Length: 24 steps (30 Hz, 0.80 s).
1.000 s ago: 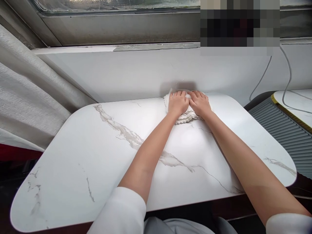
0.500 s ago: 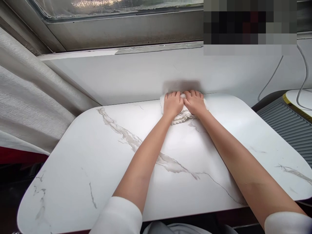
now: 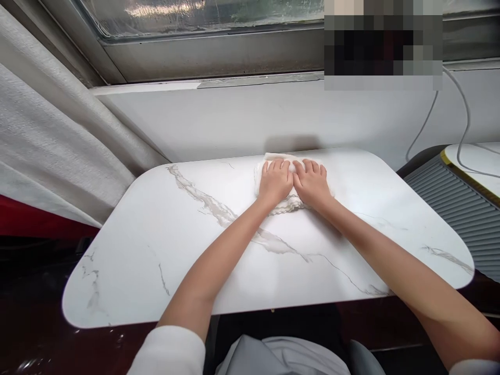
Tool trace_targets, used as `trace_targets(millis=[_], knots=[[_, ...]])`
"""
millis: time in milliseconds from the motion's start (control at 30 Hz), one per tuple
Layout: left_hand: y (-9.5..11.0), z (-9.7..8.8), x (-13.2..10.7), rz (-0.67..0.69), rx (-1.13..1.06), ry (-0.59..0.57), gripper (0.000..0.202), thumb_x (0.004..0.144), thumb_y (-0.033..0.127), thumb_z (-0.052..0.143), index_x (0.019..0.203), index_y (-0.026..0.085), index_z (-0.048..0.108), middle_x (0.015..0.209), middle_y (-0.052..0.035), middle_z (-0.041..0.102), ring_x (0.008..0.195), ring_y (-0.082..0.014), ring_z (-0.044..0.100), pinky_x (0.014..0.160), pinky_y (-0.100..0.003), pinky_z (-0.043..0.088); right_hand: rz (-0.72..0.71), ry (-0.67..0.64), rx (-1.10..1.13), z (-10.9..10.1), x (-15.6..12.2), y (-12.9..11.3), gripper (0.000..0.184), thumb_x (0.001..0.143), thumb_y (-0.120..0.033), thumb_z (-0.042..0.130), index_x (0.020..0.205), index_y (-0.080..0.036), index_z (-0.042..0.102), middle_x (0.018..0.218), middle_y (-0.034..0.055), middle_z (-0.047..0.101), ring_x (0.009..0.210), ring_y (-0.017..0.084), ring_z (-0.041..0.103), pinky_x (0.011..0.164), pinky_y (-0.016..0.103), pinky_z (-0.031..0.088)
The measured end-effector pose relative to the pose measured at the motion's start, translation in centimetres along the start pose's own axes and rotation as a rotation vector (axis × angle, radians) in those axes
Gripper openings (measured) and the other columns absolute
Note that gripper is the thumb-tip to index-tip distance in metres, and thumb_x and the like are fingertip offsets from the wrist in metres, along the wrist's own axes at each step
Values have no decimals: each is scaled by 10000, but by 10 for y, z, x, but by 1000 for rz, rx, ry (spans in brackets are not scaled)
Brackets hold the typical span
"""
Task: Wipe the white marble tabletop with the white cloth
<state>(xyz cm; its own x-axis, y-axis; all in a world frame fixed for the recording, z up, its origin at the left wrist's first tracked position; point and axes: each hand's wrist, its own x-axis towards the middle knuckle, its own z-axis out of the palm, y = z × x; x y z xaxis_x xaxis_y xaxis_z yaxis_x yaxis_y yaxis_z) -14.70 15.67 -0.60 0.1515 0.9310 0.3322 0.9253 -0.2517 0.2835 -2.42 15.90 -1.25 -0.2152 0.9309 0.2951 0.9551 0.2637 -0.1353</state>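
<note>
A white folded cloth [image 3: 288,208] lies on the white marble-patterned table [image 3: 156,234], near its far edge by the wall. Both of my hands rest side by side on top of it, thumbs touching. My left hand [image 3: 275,182] presses flat on the cloth's left half with its fingers stretched forward. My right hand [image 3: 312,183] lies flat on the right half in the same way. Only the cloth's wavy near edge and a strip beyond the fingertips show.
A white wall [image 3: 219,120] and a window sill rise right behind the table. A pale curtain [image 3: 50,140] hangs at the left. At the right stand a grey ribbed panel [image 3: 453,208] and another tabletop [image 3: 474,159] with grey cables.
My two hands and the cloth have slid a little back from the wall toward me. The fingers now lie flatter on the cloth.
</note>
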Motion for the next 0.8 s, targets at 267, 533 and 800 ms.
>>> trace_targets(millis=[267,533,800], knots=[[29,-27,-97,131,31,-98,451,993,248,314,1386,132,500,1506,-114,491,1430,-259,392,1226,-479,239,-36,-34,-72,-37,-111,-18,565,995,-290,229,1475,-79,440,1471,243,445,1385,389,368,1112,608,280],[43,-55,-174,233,52,-151,497,995,286,301,1443,150,468,1535,-107,452,1463,-271,352,1233,-506,268,-15,41,-31,-52,-191,-40,583,961,-339,260,1437,-119,517,1435,244,492,1368,410,395,1114,641,277],[15,-77,-205,150,74,-138,498,985,248,310,1449,163,469,1522,-107,469,1447,-264,381,1216,-534,308,-100,-16,5,-52,-195,-81,575,946,-323,331,1453,-114,507,1450,240,486,1389,432,369,1121,676,246]])
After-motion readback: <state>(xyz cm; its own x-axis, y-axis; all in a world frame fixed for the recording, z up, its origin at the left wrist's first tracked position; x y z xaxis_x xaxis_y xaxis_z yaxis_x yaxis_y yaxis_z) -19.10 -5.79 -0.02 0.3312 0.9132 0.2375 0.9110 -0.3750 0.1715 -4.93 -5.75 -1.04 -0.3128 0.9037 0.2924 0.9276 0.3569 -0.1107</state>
